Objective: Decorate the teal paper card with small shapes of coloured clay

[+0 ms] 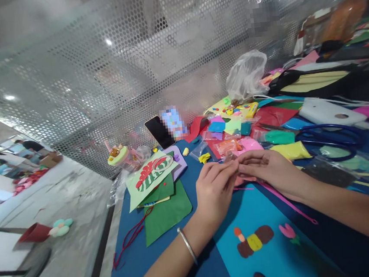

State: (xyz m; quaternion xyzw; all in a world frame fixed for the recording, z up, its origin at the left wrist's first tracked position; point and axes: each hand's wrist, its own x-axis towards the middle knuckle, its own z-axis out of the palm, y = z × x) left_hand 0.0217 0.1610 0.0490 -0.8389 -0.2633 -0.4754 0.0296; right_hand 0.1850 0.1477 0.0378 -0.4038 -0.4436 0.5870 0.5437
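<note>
My left hand and my right hand meet at their fingertips above the top of a bright blue sheet. Both are closed in a pinch; what lies between the fingers is too small and hidden to name. Just behind the fingertips is a crumpled, see-through bit of plastic. A thin pink stick with a small loop at its end slants out beneath my right hand. Flat brown, yellow and orange shapes and a pink tulip are on the blue sheet.
Green felt and a watermelon picture card lie at the left, near a decorated cup. Phones lean on the perforated metal screen. Blue-handled scissors, a yellow clay packet and a white device crowd the right.
</note>
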